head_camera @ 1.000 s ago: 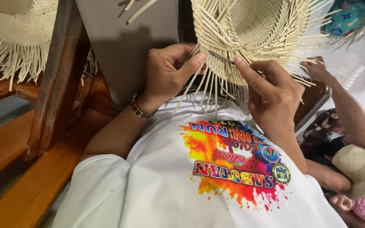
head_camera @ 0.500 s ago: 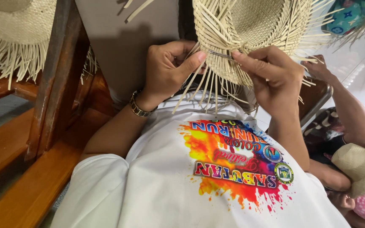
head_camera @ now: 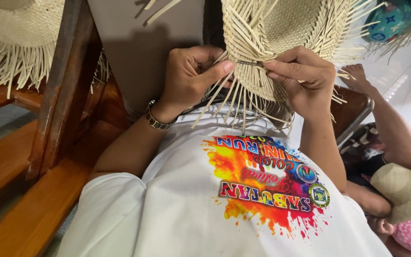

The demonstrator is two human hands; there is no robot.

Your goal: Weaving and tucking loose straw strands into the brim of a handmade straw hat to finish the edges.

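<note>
A half-woven straw hat (head_camera: 281,28) hangs in front of my chest, its brim edge bristling with loose pale strips. My left hand (head_camera: 191,76), with a metal watch at the wrist, pinches a strip at the brim's left edge. My right hand (head_camera: 305,78) pinches strips on the brim just to the right, fingertips nearly meeting those of the left. Loose strands (head_camera: 234,102) dangle below both hands over my white printed shirt (head_camera: 224,200).
A wooden bench (head_camera: 34,190) with an upright post runs along the left. Another straw hat (head_camera: 15,38) with a fringed edge hangs at top left. Another person's arm (head_camera: 396,133) and a woven piece (head_camera: 400,188) are at the right.
My right hand has moved up and left along the brim toward my left hand, closing on strips there. The left hand has kept its grip in place.
</note>
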